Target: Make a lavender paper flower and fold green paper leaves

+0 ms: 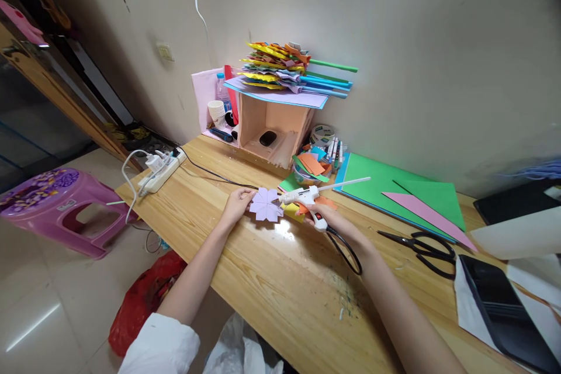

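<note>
My left hand (pixel 236 203) pinches the left edge of a lilac paper flower (pixel 266 204) lying on the wooden table (pixel 272 280). My right hand (pixel 326 217) grips a white glue gun (pixel 307 195) by its handle. The gun's nozzle points left at the flower's right side, and a white glue stick pokes out of its back to the right. A black cord (pixel 348 248) loops from the handle over the table. A bit of yellow and orange paper lies under the gun.
Black scissors (pixel 423 248) lie to the right, next to green and pink paper sheets (pixel 394 193). A wooden box (pixel 272 125) topped with paper flowers stands at the wall. A power strip (pixel 160 169) sits at the table's left end. A purple stool (pixel 61 204) is on the floor.
</note>
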Available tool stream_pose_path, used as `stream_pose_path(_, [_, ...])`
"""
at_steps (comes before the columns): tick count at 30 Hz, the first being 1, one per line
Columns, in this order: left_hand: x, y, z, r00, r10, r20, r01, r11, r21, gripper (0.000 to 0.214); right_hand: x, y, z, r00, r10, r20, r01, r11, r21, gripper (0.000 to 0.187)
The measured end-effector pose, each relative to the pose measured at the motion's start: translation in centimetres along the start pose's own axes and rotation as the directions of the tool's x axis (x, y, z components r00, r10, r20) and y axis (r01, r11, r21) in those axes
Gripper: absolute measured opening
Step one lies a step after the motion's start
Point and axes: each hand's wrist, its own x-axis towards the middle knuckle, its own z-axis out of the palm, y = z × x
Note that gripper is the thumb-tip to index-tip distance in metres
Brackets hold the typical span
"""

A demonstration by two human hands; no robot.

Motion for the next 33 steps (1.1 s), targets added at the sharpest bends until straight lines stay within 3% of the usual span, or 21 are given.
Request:
stream_pose_path(3, [-0.09, 0.09, 0.05, 1.0, 0.005, 0.002, -0.005, 1.0, -0.004, 0.03, 0.21, -0.04, 0.37, 1.0, 0.001, -0.031, 0.0, 1.0, 0.025, 0.043])
stream_pose_path(8, [-0.16, 0.18, 0.11, 1.0, 0.013, 0.002, -0.013, 1.0, -0.009, 0.03, 0.05, 0.01, 0.81, 0.999, 0.0, 0.038, 0.0, 1.0, 0.017, 0.041])
stream_pose_path(12, [-0.19, 0.22, 0.1, 1.0, 0.019, -0.003, -0.019, 1.0, -0.007, 0.03, 0.0, 0.07, 1.02, 1.0, 0.002, -0.025, 0.0, 0.996, 0.09, 0.042])
stream_pose_path(17, [-0.31, 0.42, 0.13, 1.0, 0.017, -0.005, -0.017, 1.0, -0.003, 0.03, 0.01, 0.11, 1.11, 1.0, 0.004, 0.019, -0.005, 0.996, 0.085, 0.04])
stream_pose_path(21, [-0.37, 0.55, 0.17, 1.0, 0.013, -0.007, -0.013, 1.0, -0.006, 0.03, 0.19, 0.15, 0.95, 0.999, -0.006, -0.033, 0.009, 0.996, 0.092, 0.041])
stream_pose_path(27, [-0.24, 0.36, 0.05, 1.0, 0.013, -0.012, -0.014, 1.0, -0.015, 0.03, -0.13, -0.07, 0.78, 1.0, 0.008, 0.031, -0.01, 0.998, 0.056, 0.039])
stream_pose_path(33, [-0.08, 0.08, -0.1, 1.0, 0.022, -0.017, -0.023, 0.999, -0.027, 0.03, 0.11, -0.13, 0.88, 0.999, 0.008, -0.053, -0.002, 0.995, 0.096, 0.042])
